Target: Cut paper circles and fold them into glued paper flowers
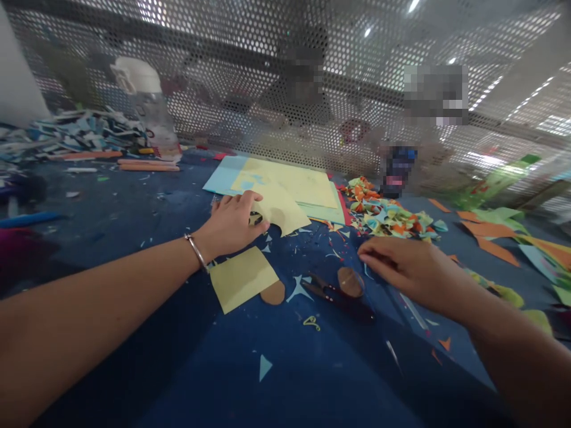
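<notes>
My left hand (238, 221) reaches over the table, thumb and forefinger apart, at the edge of a pale yellow paper sheet (288, 211) with a notch cut in it. Whether the fingers grip that sheet I cannot tell. Below the hand, a small yellow paper piece (243, 278) partly covers a brown rounded piece (273, 292). My right hand (397, 261) is closed, fingertips pinched low above the table; what they hold, if anything, is hidden. Between the hands lie dark thread snips (321, 288), a brown oval (350, 282) and a light blue paper scrap (298, 289).
Stacked yellow and blue sheets (289, 178) lie at the back. Small coloured cut pieces (392, 217) heap right of them, with orange scraps (495, 241) further right. Left stand a bottle (156, 113) and paper strips (84, 137). A perforated screen (250, 83) closes the back; people show behind it.
</notes>
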The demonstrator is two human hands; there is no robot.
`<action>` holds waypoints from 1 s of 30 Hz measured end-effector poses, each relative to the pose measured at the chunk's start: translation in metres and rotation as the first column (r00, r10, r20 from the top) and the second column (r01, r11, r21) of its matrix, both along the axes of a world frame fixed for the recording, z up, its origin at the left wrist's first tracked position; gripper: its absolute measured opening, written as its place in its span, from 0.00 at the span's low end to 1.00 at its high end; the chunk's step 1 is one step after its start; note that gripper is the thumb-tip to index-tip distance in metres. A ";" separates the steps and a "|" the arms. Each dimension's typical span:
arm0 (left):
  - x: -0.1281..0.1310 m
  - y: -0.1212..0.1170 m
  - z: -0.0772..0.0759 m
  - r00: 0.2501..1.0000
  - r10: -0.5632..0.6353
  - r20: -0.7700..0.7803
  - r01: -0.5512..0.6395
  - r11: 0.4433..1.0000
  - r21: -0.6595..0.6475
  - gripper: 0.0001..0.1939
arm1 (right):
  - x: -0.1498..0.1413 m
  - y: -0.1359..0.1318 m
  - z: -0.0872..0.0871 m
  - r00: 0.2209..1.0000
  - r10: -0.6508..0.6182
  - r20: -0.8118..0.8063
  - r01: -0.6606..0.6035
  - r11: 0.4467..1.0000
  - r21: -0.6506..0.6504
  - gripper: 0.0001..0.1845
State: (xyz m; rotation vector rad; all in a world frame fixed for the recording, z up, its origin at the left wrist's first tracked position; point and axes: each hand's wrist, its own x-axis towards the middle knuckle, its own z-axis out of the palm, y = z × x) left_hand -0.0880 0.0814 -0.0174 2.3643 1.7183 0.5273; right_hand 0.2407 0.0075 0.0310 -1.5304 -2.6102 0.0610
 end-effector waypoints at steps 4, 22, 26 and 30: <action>-0.001 0.004 -0.004 0.999 -0.043 -0.027 0.042 0.999 -0.032 0.34 | -0.023 0.033 0.005 1.000 -0.003 -0.022 0.002 0.999 -0.043 0.13; 0.004 0.005 -0.002 0.985 -0.141 0.096 0.130 0.985 0.110 0.13 | -0.105 0.110 -0.014 0.774 -0.357 -0.522 0.099 0.883 -0.458 0.11; 0.006 -0.002 0.006 0.976 -0.079 0.201 0.027 0.968 0.250 0.05 | -0.099 0.090 0.004 0.635 -0.352 -0.687 0.053 0.908 -0.417 0.11; 0.008 -0.012 0.017 0.863 -0.040 0.504 -0.074 0.976 0.205 0.22 | -0.086 0.066 0.019 0.423 -0.304 -0.854 -0.033 0.936 -0.350 0.10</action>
